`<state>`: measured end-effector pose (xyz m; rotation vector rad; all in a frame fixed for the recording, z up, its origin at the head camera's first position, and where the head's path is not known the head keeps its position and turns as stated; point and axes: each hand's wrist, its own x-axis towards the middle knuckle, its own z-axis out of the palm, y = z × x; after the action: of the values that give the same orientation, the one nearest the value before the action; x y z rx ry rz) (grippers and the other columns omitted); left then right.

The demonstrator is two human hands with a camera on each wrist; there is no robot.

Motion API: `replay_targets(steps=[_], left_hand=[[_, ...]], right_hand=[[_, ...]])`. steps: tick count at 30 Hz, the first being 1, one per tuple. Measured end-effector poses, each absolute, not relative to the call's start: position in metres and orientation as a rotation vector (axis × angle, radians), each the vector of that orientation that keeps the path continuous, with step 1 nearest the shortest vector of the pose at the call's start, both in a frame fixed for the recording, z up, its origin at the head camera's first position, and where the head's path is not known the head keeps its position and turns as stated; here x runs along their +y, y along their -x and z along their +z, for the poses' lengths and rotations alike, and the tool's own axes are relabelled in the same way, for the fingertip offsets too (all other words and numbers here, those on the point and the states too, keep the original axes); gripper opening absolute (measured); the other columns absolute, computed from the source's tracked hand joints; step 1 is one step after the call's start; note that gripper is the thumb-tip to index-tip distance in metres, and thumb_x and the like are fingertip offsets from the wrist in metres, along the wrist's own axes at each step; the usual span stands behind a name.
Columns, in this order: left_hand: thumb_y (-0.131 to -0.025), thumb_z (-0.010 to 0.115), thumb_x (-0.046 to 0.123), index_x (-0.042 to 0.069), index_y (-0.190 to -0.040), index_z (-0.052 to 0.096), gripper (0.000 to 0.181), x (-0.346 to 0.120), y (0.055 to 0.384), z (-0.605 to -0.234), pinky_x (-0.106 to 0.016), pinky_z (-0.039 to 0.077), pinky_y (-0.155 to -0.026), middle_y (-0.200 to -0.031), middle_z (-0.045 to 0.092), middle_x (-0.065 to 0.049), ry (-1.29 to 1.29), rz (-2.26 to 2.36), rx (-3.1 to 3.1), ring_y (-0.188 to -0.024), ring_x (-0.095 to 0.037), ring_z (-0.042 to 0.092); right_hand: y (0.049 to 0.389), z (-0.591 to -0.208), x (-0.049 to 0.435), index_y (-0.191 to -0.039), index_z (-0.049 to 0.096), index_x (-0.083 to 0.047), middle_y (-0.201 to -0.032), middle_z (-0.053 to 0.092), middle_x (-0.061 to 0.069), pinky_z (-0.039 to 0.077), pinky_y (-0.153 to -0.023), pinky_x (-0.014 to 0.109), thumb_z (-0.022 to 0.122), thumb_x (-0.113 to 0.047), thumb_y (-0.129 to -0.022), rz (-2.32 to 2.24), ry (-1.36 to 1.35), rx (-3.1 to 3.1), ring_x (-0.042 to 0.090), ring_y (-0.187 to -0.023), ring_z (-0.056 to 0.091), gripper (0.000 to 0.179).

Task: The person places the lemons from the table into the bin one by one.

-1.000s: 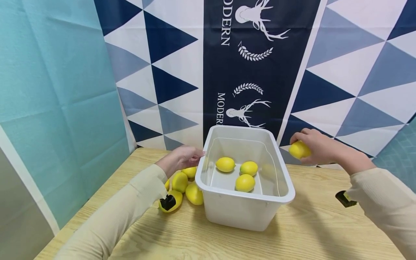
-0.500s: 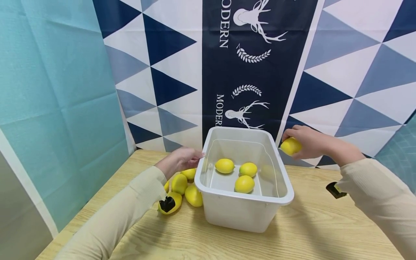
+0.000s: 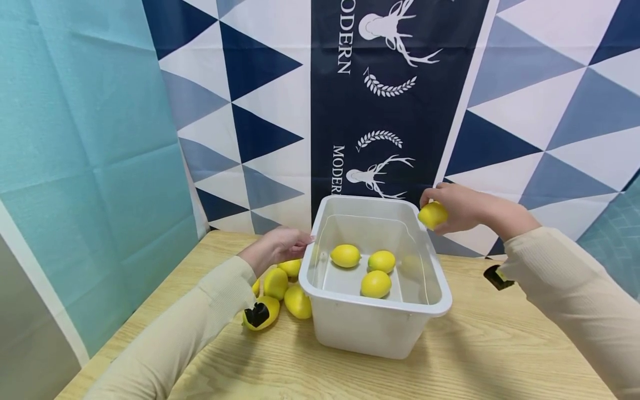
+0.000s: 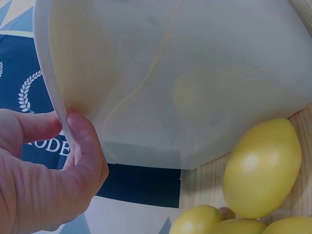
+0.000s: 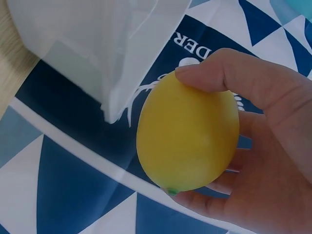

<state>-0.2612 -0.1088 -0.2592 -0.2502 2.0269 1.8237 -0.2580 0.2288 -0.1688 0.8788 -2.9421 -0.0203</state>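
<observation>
A whitish plastic bin (image 3: 367,325) stands on the wooden table with three lemons inside, one of them a lemon (image 3: 345,255) toward the left. My left hand (image 3: 282,244) pinches the bin's left rim between thumb and fingers; the left wrist view shows this grip (image 4: 73,141) close up. In my right hand (image 3: 462,208) is another lemon (image 3: 433,215), held at the bin's far right corner, at rim height. The right wrist view shows the thumb on one side of this lemon (image 5: 187,131) and the fingers curled behind it.
Several lemons (image 3: 275,283) lie on the table (image 3: 240,361) to the left of the bin, partly under my left forearm. Behind the table hangs a patterned cloth (image 3: 385,111), and a teal cloth (image 3: 100,139) hangs at the left.
My right hand has moved left with its lemon, from right of the bin to the bin's far right corner. The left hand keeps its grip on the rim.
</observation>
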Motion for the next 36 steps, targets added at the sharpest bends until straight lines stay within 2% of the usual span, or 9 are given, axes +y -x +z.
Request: replay_targets(steps=[8, 16, 28, 36], left_hand=[[-0.091, 0.062, 0.012, 0.0, -0.123, 0.058, 0.034, -0.108, 0.262, -0.258, -0.031, 0.049, -0.103, -0.108, 0.057, -0.008, 0.248, 1.823, 2.023, -0.091, -0.018, 0.057], [-0.091, 0.062, 0.011, 0.001, -0.124, 0.058, 0.035, -0.107, 0.261, -0.261, -0.031, 0.05, -0.103, -0.112, 0.057, -0.008, 0.241, 1.83, 2.007, -0.093, -0.019, 0.057], [-0.091, 0.063, 0.012, 0.0, -0.123, 0.058, 0.035, -0.108, 0.262, -0.26, -0.03, 0.05, -0.103, -0.109, 0.057, -0.008, 0.25, 1.828, 2.021, -0.09, -0.018, 0.057], [-0.092, 0.061, 0.012, -0.001, -0.124, 0.057, 0.035, -0.109, 0.263, -0.259, -0.032, 0.049, -0.104, -0.106, 0.057, -0.008, 0.239, 1.829, 2.015, -0.089, -0.017, 0.057]], right_hand=[[0.261, -0.157, 0.206, -0.111, 0.059, -0.006, -0.101, 0.058, 0.015, 0.055, -0.077, 0.041, 0.08, -0.008, -0.07, -0.025, -0.877, -2.986, 0.025, -0.086, 0.052, 0.047], [0.272, -0.151, 0.19, -0.114, 0.059, -0.005, -0.103, 0.059, 0.016, 0.053, -0.079, 0.043, 0.078, -0.011, -0.069, -0.068, -0.837, -3.023, 0.028, -0.089, 0.05, 0.049], [0.28, -0.15, 0.158, -0.117, 0.058, -0.006, -0.105, 0.061, 0.013, 0.052, -0.08, 0.038, 0.074, -0.012, -0.073, -0.043, -0.885, -3.068, 0.025, -0.09, 0.053, 0.048], [0.287, -0.159, 0.138, -0.122, 0.055, -0.009, -0.114, 0.061, 0.012, 0.052, -0.087, 0.041, 0.073, -0.016, -0.077, 0.001, -0.857, -3.144, 0.025, -0.096, 0.054, 0.049]])
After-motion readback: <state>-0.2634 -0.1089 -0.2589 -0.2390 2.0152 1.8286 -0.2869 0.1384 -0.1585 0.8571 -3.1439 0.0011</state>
